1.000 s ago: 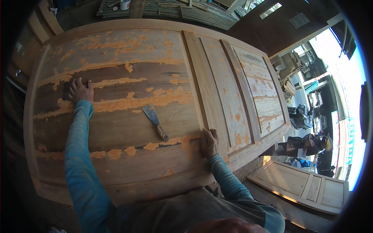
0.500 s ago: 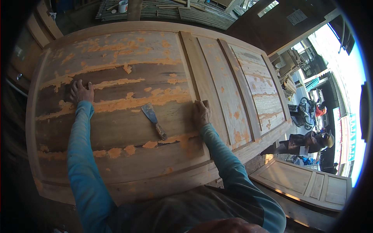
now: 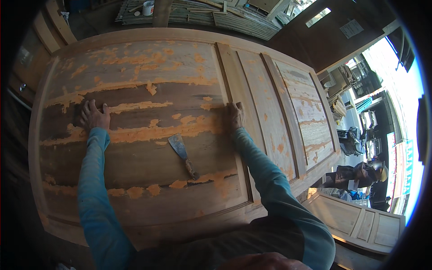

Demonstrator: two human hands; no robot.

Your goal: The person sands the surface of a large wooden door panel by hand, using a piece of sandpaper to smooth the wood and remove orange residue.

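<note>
A large wooden panel door (image 3: 108,164) lies flat in front of me, with orange filler patches (image 3: 157,133) smeared in streaks across its wide panel. My left hand (image 3: 96,116) rests palm down on the left part of that panel, fingers spread. Beside the raised moulding (image 3: 229,74), my right hand (image 3: 236,118) presses down with its fingers curled; whatever they hold is hidden under the hand. Between my hands, nearer to me, lies a putty knife (image 3: 183,155) with a broad metal blade, touched by neither hand.
Another panelled door (image 3: 335,211) lies low at the right. A dark upright board (image 3: 310,38) stands at the far right. Behind the door are stacked slats (image 3: 198,20) and a white tub (image 3: 148,7). A person wearing a cap (image 3: 360,175) is at the right, near parked vehicles.
My right hand has slid away from me along the panel beside the moulding. My left hand keeps its place on the wood. The whole view has shifted slightly.
</note>
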